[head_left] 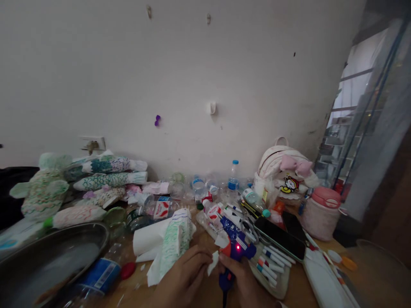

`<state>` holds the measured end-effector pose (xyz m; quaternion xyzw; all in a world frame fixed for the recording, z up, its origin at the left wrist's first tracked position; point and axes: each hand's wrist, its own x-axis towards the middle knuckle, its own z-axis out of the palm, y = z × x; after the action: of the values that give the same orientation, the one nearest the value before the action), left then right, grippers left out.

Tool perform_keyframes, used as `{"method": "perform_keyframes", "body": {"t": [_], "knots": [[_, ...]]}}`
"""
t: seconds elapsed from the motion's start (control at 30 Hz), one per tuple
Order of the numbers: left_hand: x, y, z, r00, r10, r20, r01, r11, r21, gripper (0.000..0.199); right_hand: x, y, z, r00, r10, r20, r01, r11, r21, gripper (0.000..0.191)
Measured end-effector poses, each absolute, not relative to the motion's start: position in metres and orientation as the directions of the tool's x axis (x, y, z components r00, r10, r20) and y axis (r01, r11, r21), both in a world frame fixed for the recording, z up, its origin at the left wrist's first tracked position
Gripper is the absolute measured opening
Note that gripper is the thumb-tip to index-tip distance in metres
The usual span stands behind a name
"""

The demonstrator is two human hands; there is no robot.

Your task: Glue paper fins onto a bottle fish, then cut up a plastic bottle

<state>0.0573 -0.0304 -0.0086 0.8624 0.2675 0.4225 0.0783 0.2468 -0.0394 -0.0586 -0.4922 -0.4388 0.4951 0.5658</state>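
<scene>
My left hand (189, 271) is closed, its fingertips pinching a small torn piece of white paper (213, 263). Close by on the right, my right hand (239, 273) has its fingers drawn together at the paper's edge. I cannot make out what lies between them. A blue and orange hot glue gun (236, 239) with a lit red light lies just beyond and partly under the right hand. Beside the left hand rests a paper-covered fish shape (177, 235) with green marks. A white paper roll (150, 237) sits behind it.
Several painted paper fish (111, 179) are piled at the left, behind a metal basin (102, 239). Clear plastic bottles (162, 208) line the wall. At the right are a phone (281, 237), markers (271, 261) in a tray, a backpack (272, 160) and a pink-lidded jar (321, 218).
</scene>
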Motion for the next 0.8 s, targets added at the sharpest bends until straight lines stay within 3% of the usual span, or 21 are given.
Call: {"method": "perform_keyframes", "body": {"t": [0.2,0.33,0.57,0.8], "knots": [[0.056,-0.028,-0.014,0.435,0.530,0.728,0.482,-0.820,0.309,0.027,0.232,-0.026,-0.074,0.202,0.979,0.010,-0.288,0.069,-0.955,0.026],[0.051,-0.026,-0.025,0.436,0.538,0.721,0.533,-0.800,0.275,0.032,0.226,-0.025,-0.067,0.053,0.995,-0.087,-0.394,-0.059,-0.917,0.031],[0.045,-0.024,-0.039,0.511,0.520,0.684,0.539,-0.814,0.216,0.042,0.227,-0.032,-0.058,-0.036,0.994,-0.099,-0.430,-0.105,-0.897,0.030],[0.047,-0.024,-0.027,0.552,0.428,0.716,0.485,-0.863,0.142,0.029,0.224,-0.032,-0.054,-0.152,0.983,-0.099,-0.414,-0.155,-0.897,0.028]]}}
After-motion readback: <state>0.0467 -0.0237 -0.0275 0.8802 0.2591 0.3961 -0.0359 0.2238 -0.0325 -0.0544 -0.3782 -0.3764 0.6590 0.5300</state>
